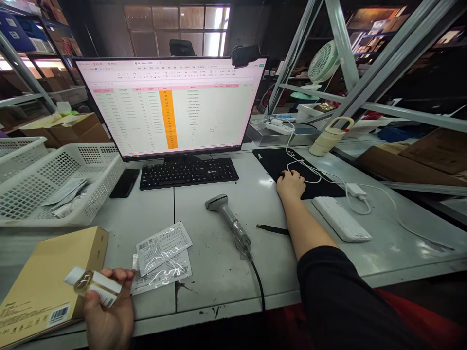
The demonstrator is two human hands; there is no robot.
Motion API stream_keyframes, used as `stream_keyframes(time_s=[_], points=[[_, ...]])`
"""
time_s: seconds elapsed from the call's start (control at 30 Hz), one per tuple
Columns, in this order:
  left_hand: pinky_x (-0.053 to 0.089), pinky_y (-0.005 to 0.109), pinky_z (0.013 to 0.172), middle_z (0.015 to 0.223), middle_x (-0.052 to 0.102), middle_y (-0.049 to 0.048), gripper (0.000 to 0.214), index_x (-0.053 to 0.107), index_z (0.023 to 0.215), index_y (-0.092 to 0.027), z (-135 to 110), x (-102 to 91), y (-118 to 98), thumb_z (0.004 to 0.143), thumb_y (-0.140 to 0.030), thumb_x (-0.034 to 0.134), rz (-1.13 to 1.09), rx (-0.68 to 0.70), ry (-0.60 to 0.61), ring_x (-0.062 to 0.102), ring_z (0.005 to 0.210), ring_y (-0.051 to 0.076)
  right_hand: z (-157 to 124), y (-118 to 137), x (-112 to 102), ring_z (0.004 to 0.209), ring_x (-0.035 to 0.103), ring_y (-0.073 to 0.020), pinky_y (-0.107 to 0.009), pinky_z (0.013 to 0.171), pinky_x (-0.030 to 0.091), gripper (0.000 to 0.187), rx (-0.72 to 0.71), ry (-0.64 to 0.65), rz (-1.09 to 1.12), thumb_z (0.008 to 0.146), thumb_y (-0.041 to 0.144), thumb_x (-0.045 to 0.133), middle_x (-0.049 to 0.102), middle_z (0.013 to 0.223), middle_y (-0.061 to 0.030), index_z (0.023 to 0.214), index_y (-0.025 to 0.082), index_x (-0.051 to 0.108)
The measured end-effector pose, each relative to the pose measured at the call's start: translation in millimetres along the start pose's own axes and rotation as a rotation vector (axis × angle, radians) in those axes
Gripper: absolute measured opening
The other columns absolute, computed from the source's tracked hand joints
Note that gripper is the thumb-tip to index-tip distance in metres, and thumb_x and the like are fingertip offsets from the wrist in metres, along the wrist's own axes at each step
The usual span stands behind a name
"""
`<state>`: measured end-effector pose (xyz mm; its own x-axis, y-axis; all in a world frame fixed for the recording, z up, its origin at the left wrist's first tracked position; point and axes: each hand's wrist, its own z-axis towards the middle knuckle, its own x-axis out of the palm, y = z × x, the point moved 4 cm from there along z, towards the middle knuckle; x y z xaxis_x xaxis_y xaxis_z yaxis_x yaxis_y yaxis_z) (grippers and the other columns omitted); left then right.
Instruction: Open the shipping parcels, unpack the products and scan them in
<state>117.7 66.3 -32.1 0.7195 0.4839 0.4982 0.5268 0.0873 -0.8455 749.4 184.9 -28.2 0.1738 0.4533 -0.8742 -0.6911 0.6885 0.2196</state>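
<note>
Holding a small labelled packet (95, 284) low over the near edge of the table (219, 277), the left hand (107, 316) has its fingers and thumb curled round it, with one end poking out to the left. It hangs just above a tan cardboard box (40, 282) lying flat. Just beside it, two clear sleeves (164, 253) with printed labels lie overlapped.

Mid-table, a grey barcode scanner (228, 218) lies on its side with its cable trailing off the near edge; neither hand touches it. The right arm is stretched forward. The right hand (291, 185) is palm down with fingers cupped, at the near edge of the black mouse pad (270, 160). Whatever is under it is hidden, so I can't tell if it grips anything.

A white power bank (341, 218) sits just right of the forearm. Further back are the keyboard (188, 171), a dark phone (124, 183) and a white basket (98, 170) at left. Behind them the monitor (171, 107) shows a spreadsheet with one orange column.

My read is that the packet is being checked against a row on screen. To do it well, turn the packet so the label faces up and clear of the thumb, and hold it steady. Read the code against the row before any click. Hold it apart from the sleeves so the items don't mix.
</note>
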Motion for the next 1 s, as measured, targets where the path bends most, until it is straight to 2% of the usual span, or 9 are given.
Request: stream_keyframes(time_s=[0.23, 0.43, 1.0], points=[[0.052, 0.037, 0.084, 0.071, 0.057, -0.0030, 0.046, 0.058, 0.082, -0.024, 2.1, -1.7, 1.9, 0.066, -0.063, 0.075, -0.004, 0.004, 0.005, 0.053, 0.075, 0.018, -0.8, 1.2, -1.7, 0.122, 0.051, -0.0357, -0.047, 0.095, 0.045, 0.044, 0.003, 0.011, 0.005, 0.101, 0.029, 0.043, 0.054, 0.147, -0.0183, 0.134, 0.016, 0.067], [0.054, 0.034, 0.083, 0.071, 0.058, -0.0038, 0.048, 0.059, 0.081, -0.023, 0.6, -0.8, 0.6, 0.060, -0.062, 0.079, -0.027, -0.013, -0.013, 0.054, 0.074, 0.016, -2.3, 2.3, -3.6, 0.123, 0.051, -0.0359, -0.048, 0.095, 0.045, 0.043, 0.011, 0.014, 0.007, 0.100, 0.028, 0.044, 0.054, 0.148, -0.0180, 0.135, 0.016, 0.067], [0.058, 0.030, 0.078, 0.069, 0.059, -0.0039, 0.046, 0.060, 0.079, -0.022, -0.6, 1.6, -1.5, 0.056, -0.058, 0.079, -0.019, -0.035, -0.042, 0.056, 0.073, 0.016, -1.5, 2.2, -3.8, 0.122, 0.050, -0.0351, -0.048, 0.096, 0.045, 0.043, 0.008, 0.026, 0.013, 0.101, 0.029, 0.044, 0.053, 0.148, -0.0182, 0.135, 0.017, 0.067]])
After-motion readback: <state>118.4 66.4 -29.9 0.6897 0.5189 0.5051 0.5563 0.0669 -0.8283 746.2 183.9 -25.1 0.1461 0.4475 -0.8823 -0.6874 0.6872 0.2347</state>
